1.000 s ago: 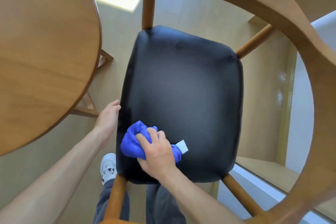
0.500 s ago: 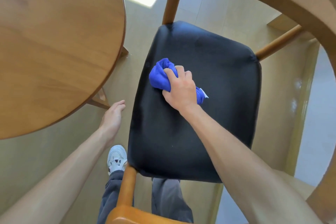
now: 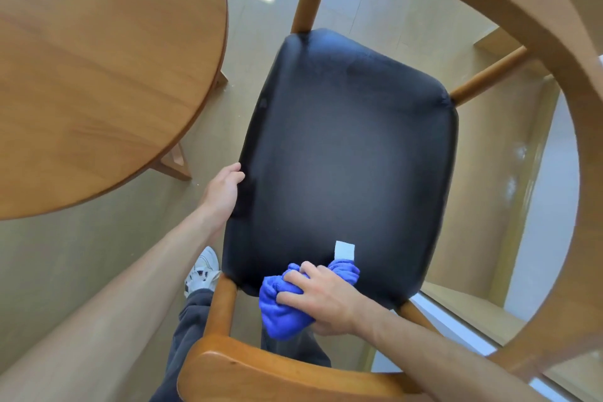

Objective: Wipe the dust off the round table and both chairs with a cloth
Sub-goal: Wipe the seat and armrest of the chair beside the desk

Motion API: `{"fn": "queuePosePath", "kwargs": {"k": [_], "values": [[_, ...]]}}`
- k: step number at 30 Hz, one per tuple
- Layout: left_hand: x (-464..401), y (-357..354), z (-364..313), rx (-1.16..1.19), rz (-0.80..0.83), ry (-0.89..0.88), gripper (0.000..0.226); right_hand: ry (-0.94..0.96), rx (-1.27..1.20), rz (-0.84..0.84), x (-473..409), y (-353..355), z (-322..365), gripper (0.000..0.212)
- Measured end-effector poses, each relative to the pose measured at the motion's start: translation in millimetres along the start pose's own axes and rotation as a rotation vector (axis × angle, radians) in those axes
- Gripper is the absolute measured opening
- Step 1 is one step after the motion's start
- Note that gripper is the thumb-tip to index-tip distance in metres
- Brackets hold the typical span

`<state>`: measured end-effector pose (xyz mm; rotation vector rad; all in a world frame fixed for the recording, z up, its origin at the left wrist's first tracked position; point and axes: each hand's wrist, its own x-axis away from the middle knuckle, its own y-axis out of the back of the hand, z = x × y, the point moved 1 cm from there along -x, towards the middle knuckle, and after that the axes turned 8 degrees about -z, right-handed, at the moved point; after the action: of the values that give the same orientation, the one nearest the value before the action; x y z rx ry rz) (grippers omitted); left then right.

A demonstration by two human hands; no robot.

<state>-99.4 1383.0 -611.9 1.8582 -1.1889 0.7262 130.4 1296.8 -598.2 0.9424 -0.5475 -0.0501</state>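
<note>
A wooden chair with a black padded seat (image 3: 346,153) stands below me, its curved backrest rail (image 3: 509,3) arching round the right and near sides. My right hand (image 3: 321,297) grips a bunched blue cloth (image 3: 280,310) with a white tag, at the seat's near edge, partly hanging over it. My left hand (image 3: 223,189) rests against the seat's left edge, fingers loosely bent, holding nothing. The round wooden table (image 3: 98,59) fills the upper left. No second chair is in view.
Beige floor (image 3: 65,258) lies between table and chair. A table leg (image 3: 176,163) shows under the tabletop. My shoe (image 3: 202,271) and dark trousers are beside the chair's near left leg. A low wooden ledge (image 3: 470,307) and pale wall run along the right.
My right hand has pulled the cloth from the seat's far left part back to its near edge. My left hand has moved in to touch the seat's left side.
</note>
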Motion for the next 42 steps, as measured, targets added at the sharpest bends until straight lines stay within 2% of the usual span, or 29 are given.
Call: {"fn": "queuePosePath", "kwargs": {"k": [2, 3, 5, 7, 10, 13, 15, 20, 25, 27, 30, 32, 35, 38, 42], "values": [[3.0, 1.4, -1.6, -0.009, 0.009, -0.004, 0.042, 0.01, -0.034, 0.062, 7.0, 7.8, -7.1, 0.043], [4.6, 1.7, -3.3, -0.014, 0.015, -0.007, 0.042, -0.002, -0.052, 0.036, 11.1, 15.5, -12.4, 0.04], [6.5, 1.3, -4.7, -0.015, 0.019, -0.014, 0.042, -0.062, -0.064, -0.118, 14.5, 36.4, -31.9, 0.035], [7.4, 0.2, -4.3, -0.01, 0.011, -0.011, 0.042, -0.154, -0.003, -0.333, 4.0, 60.9, -59.9, 0.038], [7.1, -0.3, -0.6, -0.003, 0.013, -0.015, 0.042, -0.41, 0.084, -0.561, -41.1, 94.1, -97.8, 0.048], [3.3, 3.1, 4.2, -0.001, 0.014, -0.036, 0.043, -0.781, 0.04, -0.603, -87.3, 96.7, -112.3, 0.053], [0.6, 4.1, 7.2, 0.0, 0.036, -0.041, 0.043, -0.88, 0.036, -0.619, -99.3, 85.4, -103.2, 0.055], [4.5, 7.1, 10.2, 0.049, 0.085, -0.04, 0.045, -0.708, -0.01, -0.694, -86.4, 52.0, -48.2, 0.049], [8.5, 4.6, 11.9, 0.017, 0.13, -0.063, 0.046, -0.481, -0.047, -0.581, -61.6, 14.5, 1.2, 0.047], [11.2, 4.0, 12.5, 0.006, 0.128, -0.068, 0.046, -0.351, -0.085, -0.49, -46.0, 1.6, 15.6, 0.045], [14.5, 6.3, 10.5, -0.013, 0.131, -0.063, 0.046, -0.195, -0.148, -0.203, -30.9, 3.1, 15.2, 0.044], [16.3, 8.5, 8.6, -0.03, 0.131, -0.065, 0.046, -0.139, -0.097, -0.078, -23.6, 14.7, 2.2, 0.045], [16.5, 10.9, 4.9, -0.067, 0.124, -0.077, 0.046, -0.225, -0.058, -0.217, -6.9, 43.6, -28.5, 0.047], [14.4, 10.7, 0.1, -0.096, 0.109, -0.095, 0.046, -0.486, -0.035, -0.436, 10.5, 78.4, -83.2, 0.053], [11.0, 2.2, -2.3, -0.116, 0.105, -0.124, 0.046, -0.865, 0.015, -0.602, 19.6, 101.4, -160.0, 0.052]]}}
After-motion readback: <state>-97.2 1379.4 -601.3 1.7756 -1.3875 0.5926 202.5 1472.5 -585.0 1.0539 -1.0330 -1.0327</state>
